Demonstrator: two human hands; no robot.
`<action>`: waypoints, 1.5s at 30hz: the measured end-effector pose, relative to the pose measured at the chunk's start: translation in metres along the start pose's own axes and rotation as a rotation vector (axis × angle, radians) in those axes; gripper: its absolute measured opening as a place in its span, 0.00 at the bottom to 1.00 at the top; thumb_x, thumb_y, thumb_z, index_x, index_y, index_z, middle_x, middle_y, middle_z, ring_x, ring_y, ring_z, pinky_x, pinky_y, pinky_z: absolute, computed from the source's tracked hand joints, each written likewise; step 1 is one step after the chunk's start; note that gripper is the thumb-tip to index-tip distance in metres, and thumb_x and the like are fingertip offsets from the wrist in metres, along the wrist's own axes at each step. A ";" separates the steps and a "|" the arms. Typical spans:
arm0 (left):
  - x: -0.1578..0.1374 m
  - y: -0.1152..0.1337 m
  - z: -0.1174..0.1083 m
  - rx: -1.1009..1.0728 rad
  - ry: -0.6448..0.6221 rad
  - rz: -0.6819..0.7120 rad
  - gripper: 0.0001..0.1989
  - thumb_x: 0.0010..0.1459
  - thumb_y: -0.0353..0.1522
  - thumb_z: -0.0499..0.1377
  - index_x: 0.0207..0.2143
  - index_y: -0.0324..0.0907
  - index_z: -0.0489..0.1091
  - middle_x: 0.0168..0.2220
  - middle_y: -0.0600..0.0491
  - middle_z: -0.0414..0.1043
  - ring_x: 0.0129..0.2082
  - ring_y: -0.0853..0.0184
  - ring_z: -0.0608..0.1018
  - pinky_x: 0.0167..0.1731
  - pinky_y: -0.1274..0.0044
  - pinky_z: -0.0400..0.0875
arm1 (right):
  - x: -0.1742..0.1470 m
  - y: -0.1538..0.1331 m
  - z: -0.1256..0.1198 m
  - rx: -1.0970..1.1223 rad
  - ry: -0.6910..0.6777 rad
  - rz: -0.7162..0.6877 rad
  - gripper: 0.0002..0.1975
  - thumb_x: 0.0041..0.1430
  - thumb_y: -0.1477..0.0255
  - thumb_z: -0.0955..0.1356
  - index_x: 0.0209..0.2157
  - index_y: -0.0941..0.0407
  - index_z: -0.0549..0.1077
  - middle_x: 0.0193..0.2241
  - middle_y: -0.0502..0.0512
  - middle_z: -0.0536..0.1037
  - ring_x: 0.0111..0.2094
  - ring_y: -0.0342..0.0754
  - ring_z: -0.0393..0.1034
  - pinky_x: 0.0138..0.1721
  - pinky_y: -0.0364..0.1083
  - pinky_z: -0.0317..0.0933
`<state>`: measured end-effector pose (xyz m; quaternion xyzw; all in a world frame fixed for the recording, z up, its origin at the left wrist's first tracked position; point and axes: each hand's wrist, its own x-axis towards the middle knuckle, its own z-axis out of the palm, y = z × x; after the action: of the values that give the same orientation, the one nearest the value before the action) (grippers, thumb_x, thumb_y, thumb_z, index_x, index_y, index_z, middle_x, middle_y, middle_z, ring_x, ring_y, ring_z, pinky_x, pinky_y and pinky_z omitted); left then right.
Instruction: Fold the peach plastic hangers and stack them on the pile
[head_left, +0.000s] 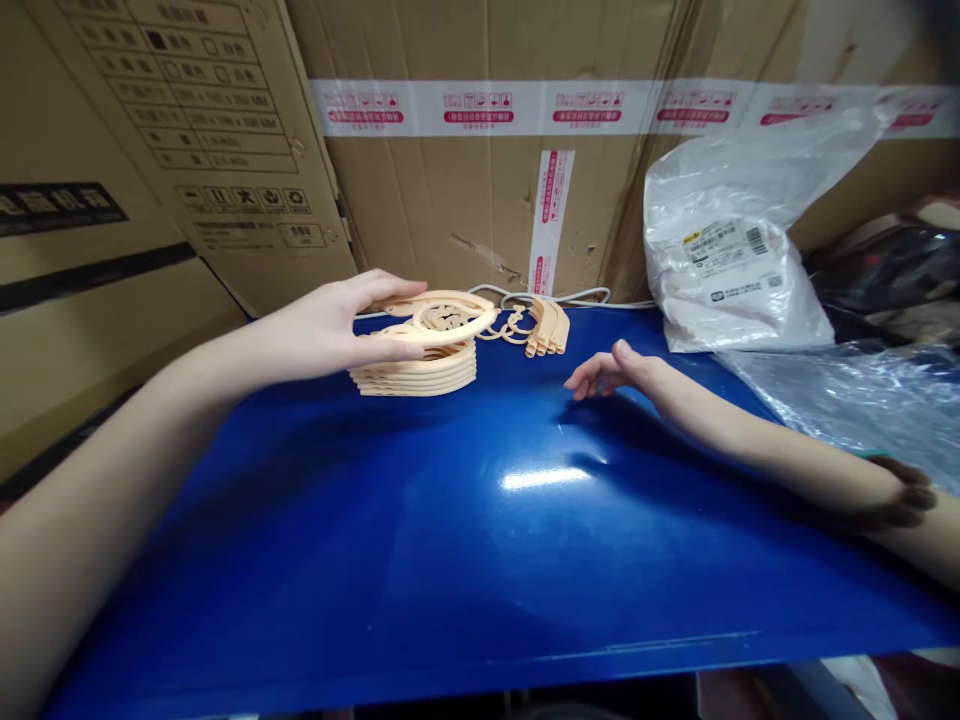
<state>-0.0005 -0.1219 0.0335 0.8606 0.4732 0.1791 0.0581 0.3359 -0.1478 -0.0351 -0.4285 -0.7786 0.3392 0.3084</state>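
My left hand (386,318) is closed, thumb and fingers pinching the end of a cream plastic curved piece (461,328) with an oval opening. This piece is above a stack of similar cream curved pieces (420,376) at the back of the blue table; whether it touches them I cannot tell. Just right of the stack lie several cream plastic hooks (516,325), which look like hanger hooks. Beside those is a bundle of short curved cream arms (551,326). My right hand (604,374) hovers over the table to the right, fingers loosely apart, holding nothing.
Large cardboard boxes (465,190) stand behind and left of the blue table (465,560). A white cable (585,293) runs along the back edge. At the back right are a white plastic parcel bag (739,270) and clear plastic film (862,400).
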 end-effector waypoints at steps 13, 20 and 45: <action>0.005 -0.025 0.006 0.006 -0.148 -0.082 0.41 0.52 0.55 0.59 0.63 0.44 0.62 0.63 0.44 0.63 0.61 0.49 0.68 0.61 0.58 0.60 | -0.006 -0.009 -0.001 -0.223 -0.126 -0.099 0.23 0.69 0.56 0.57 0.42 0.55 0.75 0.44 0.56 0.76 0.49 0.51 0.67 0.58 0.52 0.51; 0.004 -0.032 0.003 -0.008 -0.190 -0.112 0.41 0.51 0.55 0.60 0.63 0.50 0.60 0.64 0.49 0.62 0.61 0.49 0.67 0.61 0.56 0.59 | -0.007 -0.008 -0.002 -0.242 -0.140 -0.104 0.23 0.69 0.56 0.56 0.43 0.55 0.75 0.45 0.56 0.76 0.50 0.51 0.67 0.59 0.53 0.50; 0.005 -0.037 0.005 -0.014 -0.229 -0.157 0.43 0.49 0.57 0.60 0.64 0.52 0.59 0.64 0.53 0.61 0.62 0.52 0.66 0.62 0.62 0.58 | -0.005 -0.006 0.000 -0.250 -0.127 -0.096 0.22 0.68 0.56 0.58 0.41 0.54 0.76 0.44 0.54 0.76 0.50 0.51 0.67 0.61 0.52 0.46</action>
<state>-0.0256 -0.0975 0.0199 0.8353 0.5281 0.0779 0.1315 0.3351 -0.1550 -0.0313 -0.4034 -0.8524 0.2507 0.2187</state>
